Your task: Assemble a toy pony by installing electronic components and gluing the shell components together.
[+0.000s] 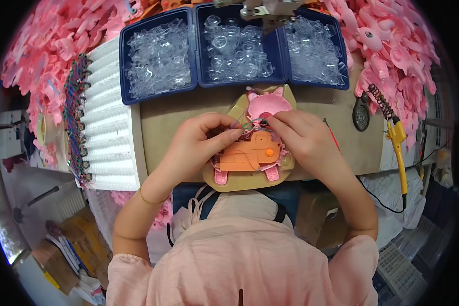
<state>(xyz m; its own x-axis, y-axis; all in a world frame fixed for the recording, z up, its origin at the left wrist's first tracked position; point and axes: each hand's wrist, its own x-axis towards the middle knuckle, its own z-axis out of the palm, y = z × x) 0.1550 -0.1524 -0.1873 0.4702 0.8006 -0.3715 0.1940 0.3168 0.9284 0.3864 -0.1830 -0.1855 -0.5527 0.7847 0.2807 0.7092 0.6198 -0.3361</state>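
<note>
Your toy (pixel 253 140) sits mid-desk (pixel 178 109) in a tan jig (pixel 239 181), just in front of you: pink shell w/ head end pointing away, orange gearbox (pixel 247 154) seated in the body, thin coloured wires (pixel 252 124) bunched at the neck. L hand (pixel 196 145) lies over the toy's left side, grip pressed together, thumb + index pinching the wires. R hand (pixel 306 140) comes in from the right, fingertips closed on the same wire bundle, palm over the toy's right edge. Handling, my read: the whole assy is light, hard plastic, stiff, prob. a bit slick; the jig does the holding, so no need to clamp the shell. Weak point = wires, thin and soft, likely soldered at the ends, so don't tug; pinch near the bundle, not at the joints. If you lift the toy, take it by the shell sides or feet, not by the gearbox or wires. Around you: 3 blue trays (pixel 158 56) of clear plastic parts behind the jig, touching side by side; white ribbed rack (pixel 109 117) w/ a row of wired parts on its left edge, to your left; yellow soldering iron (pixel 398 148) in a coil stand at the right, near but apart from R hand, mind the tip; heaps of pink shells (pixel 51 46) at both back corners. Can't tell if the gearbox is screwed down.
</note>
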